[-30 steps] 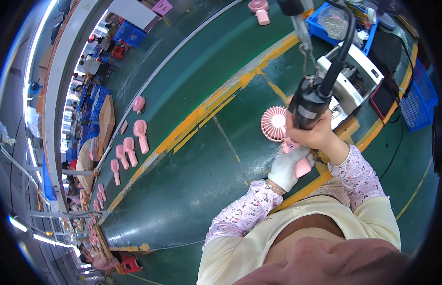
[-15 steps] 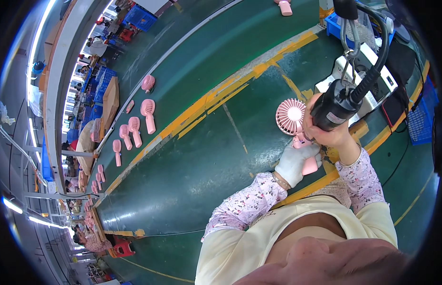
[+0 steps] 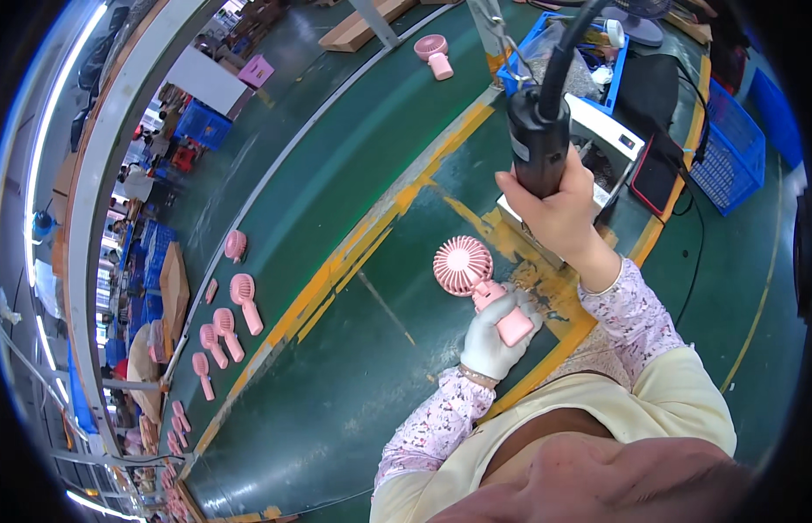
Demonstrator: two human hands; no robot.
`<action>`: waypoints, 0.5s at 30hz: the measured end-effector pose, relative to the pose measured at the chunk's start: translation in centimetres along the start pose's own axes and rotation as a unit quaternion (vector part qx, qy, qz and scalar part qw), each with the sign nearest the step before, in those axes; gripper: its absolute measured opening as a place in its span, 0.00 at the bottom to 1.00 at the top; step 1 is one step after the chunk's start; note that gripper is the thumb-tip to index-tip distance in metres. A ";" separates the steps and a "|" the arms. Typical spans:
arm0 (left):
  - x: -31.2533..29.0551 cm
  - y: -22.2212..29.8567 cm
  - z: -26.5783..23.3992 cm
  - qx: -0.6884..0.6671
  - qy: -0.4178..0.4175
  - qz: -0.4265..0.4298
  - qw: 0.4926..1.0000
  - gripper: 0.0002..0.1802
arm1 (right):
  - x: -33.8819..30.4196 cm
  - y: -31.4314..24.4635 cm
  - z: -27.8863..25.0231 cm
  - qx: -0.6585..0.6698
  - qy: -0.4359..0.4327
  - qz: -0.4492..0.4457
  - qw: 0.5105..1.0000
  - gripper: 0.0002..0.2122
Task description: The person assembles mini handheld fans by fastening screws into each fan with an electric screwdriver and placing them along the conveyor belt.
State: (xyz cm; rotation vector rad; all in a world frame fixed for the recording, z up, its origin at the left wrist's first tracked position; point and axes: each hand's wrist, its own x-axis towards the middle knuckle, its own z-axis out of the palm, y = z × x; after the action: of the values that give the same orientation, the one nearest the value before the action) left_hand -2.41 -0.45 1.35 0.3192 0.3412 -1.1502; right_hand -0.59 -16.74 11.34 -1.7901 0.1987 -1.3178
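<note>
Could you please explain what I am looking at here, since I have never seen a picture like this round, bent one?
It comes from a wide fisheye camera worn on a person's head, looking down at their own hands, so straight edges curve. The gloved left hand holds a pink handheld fan by its handle on the green work surface. The bare right hand grips a black power tool hanging on a cable, raised above the fan. More pink fans lie on the green conveyor belt to the left, and blue bins stand at the right.
</note>
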 end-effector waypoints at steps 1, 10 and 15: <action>0.1 -0.4 -0.3 0.064 0.002 0.031 0.997 0.09 | 0.0 0.0 0.0 0.004 -0.004 0.029 1.000 0.17; 0.3 -0.8 -0.3 0.670 -0.086 0.291 0.678 0.15 | -3.2 0.5 1.4 0.223 -0.038 0.178 0.958 0.18; 1.3 -0.6 -1.4 0.106 -0.032 0.045 0.993 0.15 | -3.7 -1.3 1.9 0.334 -0.055 0.175 0.924 0.16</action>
State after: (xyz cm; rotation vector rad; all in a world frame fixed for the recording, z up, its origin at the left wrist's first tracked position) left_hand -2.60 -1.14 -0.46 0.4778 0.1469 -1.1067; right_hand -1.01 -12.74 9.59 -1.1703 -0.0032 -0.8761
